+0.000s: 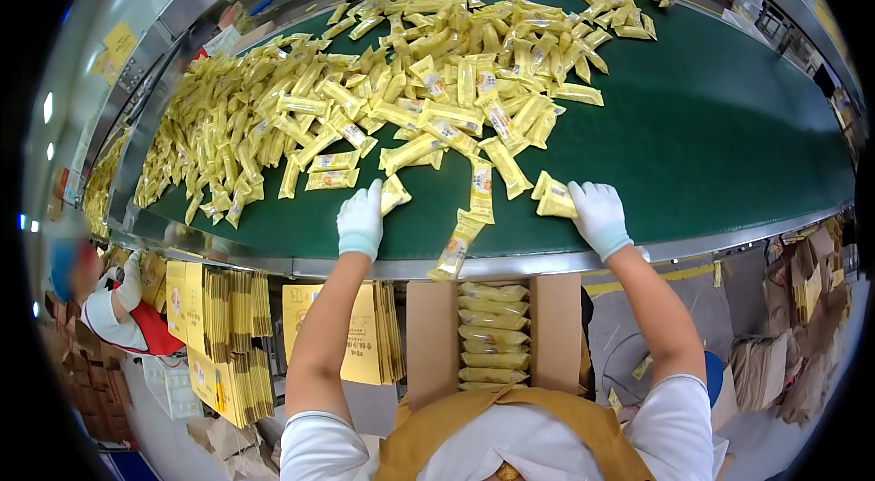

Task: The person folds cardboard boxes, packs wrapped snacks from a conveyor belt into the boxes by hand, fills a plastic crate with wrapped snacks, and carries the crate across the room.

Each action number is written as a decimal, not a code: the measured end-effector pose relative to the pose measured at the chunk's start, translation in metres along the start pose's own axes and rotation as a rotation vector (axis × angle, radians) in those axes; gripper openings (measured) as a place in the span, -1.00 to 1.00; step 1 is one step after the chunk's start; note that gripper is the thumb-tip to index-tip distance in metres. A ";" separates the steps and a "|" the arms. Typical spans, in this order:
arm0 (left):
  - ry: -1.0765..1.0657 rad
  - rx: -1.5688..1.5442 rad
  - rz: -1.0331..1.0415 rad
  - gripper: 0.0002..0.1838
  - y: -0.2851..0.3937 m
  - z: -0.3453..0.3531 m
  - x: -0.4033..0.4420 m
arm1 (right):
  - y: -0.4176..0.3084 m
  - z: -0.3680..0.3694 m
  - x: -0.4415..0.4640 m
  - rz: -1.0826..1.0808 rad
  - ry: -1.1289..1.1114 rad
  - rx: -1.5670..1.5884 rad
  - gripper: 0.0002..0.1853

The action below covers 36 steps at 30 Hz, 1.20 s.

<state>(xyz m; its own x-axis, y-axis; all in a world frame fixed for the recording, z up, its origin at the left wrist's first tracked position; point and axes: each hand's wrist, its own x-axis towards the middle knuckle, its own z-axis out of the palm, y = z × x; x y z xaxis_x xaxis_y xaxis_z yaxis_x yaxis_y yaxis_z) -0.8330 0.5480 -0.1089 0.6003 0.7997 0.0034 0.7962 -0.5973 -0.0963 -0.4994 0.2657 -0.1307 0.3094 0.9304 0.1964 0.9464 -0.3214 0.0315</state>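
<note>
Packets [453, 123] heap toward the belt's [729, 126] left and far edges. My left grip [362, 215] pinches one packet [396, 196] by its end; my right grip [600, 212] pinches what looks like two packets [556, 199], probably keeping them together. The open carton [556, 326] stands below the near edge, between my forearms [325, 326], presumably for short reach. Both stretch forward, backs of the hands up.

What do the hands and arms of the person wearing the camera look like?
The left hand and right hand each wear a thin white glove with a pale green cuff hugging the wrist. The forearms are bare. Higher up there are loose, short white sleeves. I can't see any markings on the gloves.
</note>
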 end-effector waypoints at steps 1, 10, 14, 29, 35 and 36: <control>0.139 0.021 0.083 -0.35 0.000 0.007 -0.007 | -0.003 -0.004 -0.007 -0.029 0.059 0.013 -0.56; -0.064 -0.040 -0.022 0.28 0.026 -0.021 -0.022 | -0.006 -0.029 -0.034 -0.148 -0.050 0.051 -0.02; -0.126 0.047 0.070 0.34 0.018 -0.006 -0.026 | -0.014 -0.048 -0.004 0.041 -0.397 0.025 0.10; -0.845 -1.754 0.125 -0.25 0.025 -0.065 -0.044 | -0.081 -0.059 0.114 0.172 -0.306 1.160 -0.23; -0.754 -2.082 0.047 -0.11 0.020 -0.058 -0.039 | -0.091 -0.046 0.091 -0.008 -1.145 1.231 -0.33; -0.708 -2.214 0.091 -0.11 0.015 -0.053 -0.037 | -0.094 -0.034 0.087 0.076 -1.209 1.282 -0.36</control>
<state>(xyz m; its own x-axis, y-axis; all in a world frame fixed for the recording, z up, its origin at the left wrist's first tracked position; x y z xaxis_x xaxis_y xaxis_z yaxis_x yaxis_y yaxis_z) -0.8394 0.5061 -0.0572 0.9047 0.3737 -0.2046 -0.0924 0.6409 0.7620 -0.5649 0.3706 -0.0836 -0.3206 0.7097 -0.6273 0.2140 -0.5909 -0.7779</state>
